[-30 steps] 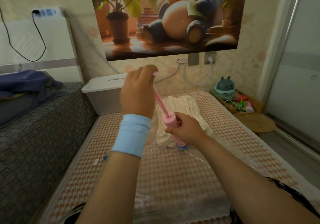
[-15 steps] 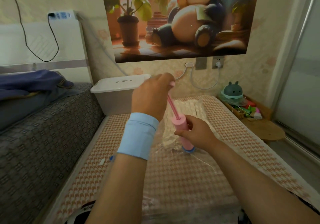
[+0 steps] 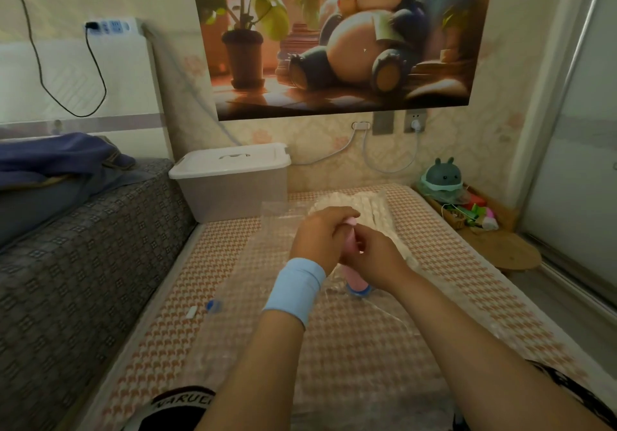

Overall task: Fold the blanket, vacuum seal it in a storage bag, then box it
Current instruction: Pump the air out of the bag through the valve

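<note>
Head cam: left hand (image 3: 320, 237) curled over the pink pump (image 3: 356, 282) top, right hand (image 3: 375, 260) gripping its barrel, upright on the vacuum bag (image 3: 283, 218).

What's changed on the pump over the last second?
The left hand has pushed the handle down: the pink rod that stood out a second ago no longer shows above the pump. The right hand still grips the barrel, its base on the storage bag. Blanket and lidded box unmoved.
</note>
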